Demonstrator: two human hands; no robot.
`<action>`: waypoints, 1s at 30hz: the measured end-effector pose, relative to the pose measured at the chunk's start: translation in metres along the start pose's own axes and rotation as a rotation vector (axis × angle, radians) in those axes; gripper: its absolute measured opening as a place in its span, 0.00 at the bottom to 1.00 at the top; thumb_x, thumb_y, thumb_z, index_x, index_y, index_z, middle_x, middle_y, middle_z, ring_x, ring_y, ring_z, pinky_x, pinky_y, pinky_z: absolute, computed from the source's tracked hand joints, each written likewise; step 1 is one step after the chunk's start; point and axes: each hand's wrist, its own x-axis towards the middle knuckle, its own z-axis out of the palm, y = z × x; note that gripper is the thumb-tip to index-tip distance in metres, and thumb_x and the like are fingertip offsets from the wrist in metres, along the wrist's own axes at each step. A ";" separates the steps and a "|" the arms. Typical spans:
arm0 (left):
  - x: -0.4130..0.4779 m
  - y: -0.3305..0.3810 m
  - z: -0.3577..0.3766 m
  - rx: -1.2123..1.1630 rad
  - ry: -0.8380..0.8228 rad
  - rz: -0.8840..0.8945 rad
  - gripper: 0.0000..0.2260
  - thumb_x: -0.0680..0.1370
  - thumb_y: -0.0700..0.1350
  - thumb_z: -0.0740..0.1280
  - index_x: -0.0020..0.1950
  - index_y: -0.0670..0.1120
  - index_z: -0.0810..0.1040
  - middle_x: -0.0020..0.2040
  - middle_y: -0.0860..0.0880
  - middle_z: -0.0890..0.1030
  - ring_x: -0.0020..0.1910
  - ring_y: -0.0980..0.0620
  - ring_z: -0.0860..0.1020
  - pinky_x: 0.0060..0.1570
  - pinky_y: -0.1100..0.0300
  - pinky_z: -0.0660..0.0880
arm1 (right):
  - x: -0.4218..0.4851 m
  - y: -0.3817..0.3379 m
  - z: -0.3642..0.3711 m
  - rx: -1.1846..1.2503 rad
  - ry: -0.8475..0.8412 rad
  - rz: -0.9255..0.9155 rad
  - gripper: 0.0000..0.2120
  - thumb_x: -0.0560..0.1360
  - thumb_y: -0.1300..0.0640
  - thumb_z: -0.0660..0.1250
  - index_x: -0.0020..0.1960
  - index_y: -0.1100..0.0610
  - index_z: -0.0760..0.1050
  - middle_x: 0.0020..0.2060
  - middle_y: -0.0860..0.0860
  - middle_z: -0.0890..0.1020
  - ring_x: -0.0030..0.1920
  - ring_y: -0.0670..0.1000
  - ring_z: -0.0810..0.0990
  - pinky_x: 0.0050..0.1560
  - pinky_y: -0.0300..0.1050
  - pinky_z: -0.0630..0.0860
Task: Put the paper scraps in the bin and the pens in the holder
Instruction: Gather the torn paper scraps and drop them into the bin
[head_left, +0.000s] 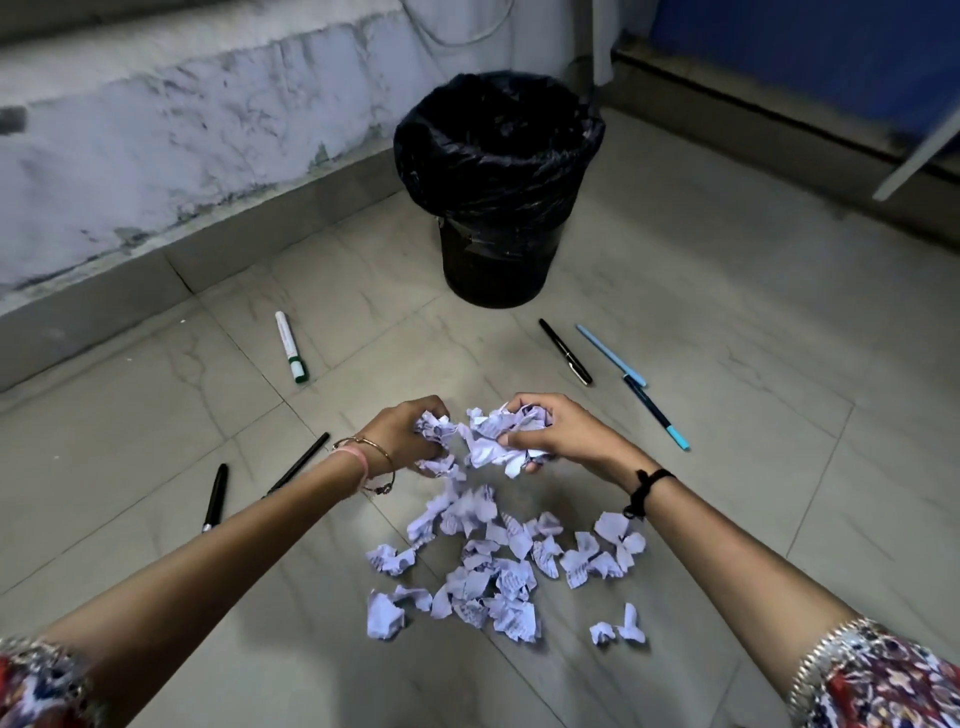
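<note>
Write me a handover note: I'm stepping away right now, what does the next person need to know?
Left hand: shut on a bunch of scraps, held above the floor.
Right hand: shut on a bigger bunch.
Scrap pile: most of it on the tiles, below the hands.
Bin: ahead, black liner, open; contents not visible.
Pens on the floor: white marker, two black pens on the left, black pen and two blue pens on the right.
Holder: not in view.
Left: bin both handfuls, clear the pile, collect all six pens.
</note>
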 end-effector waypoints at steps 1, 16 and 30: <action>-0.001 0.007 -0.008 -0.044 -0.013 0.003 0.13 0.70 0.34 0.69 0.40 0.52 0.72 0.42 0.43 0.79 0.42 0.45 0.80 0.50 0.46 0.80 | -0.001 -0.012 -0.006 0.005 -0.027 -0.013 0.08 0.72 0.65 0.71 0.48 0.56 0.76 0.44 0.57 0.82 0.34 0.45 0.81 0.32 0.35 0.78; 0.085 0.206 -0.174 -0.495 0.040 0.130 0.11 0.76 0.28 0.60 0.41 0.43 0.71 0.35 0.48 0.76 0.22 0.60 0.78 0.26 0.66 0.79 | 0.058 -0.242 -0.120 0.040 0.146 -0.281 0.11 0.72 0.67 0.70 0.38 0.54 0.73 0.32 0.48 0.78 0.28 0.41 0.77 0.29 0.32 0.74; 0.225 0.230 -0.187 -0.458 0.262 -0.065 0.24 0.70 0.29 0.64 0.65 0.44 0.68 0.44 0.42 0.74 0.45 0.45 0.74 0.45 0.56 0.71 | 0.187 -0.261 -0.159 -0.136 0.495 0.038 0.08 0.76 0.57 0.66 0.51 0.61 0.75 0.42 0.53 0.72 0.47 0.58 0.73 0.52 0.60 0.80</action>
